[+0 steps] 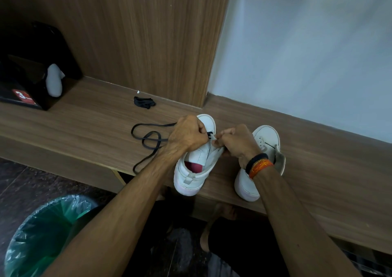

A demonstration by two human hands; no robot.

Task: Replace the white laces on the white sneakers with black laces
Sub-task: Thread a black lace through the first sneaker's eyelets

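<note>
Two white sneakers stand on a low wooden bench (pixel 84 115), toes away from me. The left sneaker (pixel 195 170) has a red insole and a black lace (pixel 146 141) threaded near its toe; the lace trails in loops to the left across the bench. My left hand (pixel 186 134) grips the lace at the sneaker's left eyelet side. My right hand (pixel 235 141) pinches the sneaker's right eyelet flap near the lace end. The right sneaker (pixel 265 141) stands without a lace, partly behind my right wrist. A bundled second black lace (pixel 144 102) lies further back.
A black box (pixel 23 94) with a pale bundle at its mouth sits at the bench's left end. A wood panel rises behind the bench, a pale wall to the right. A bin with a green liner (pixel 44 234) stands on the floor at lower left.
</note>
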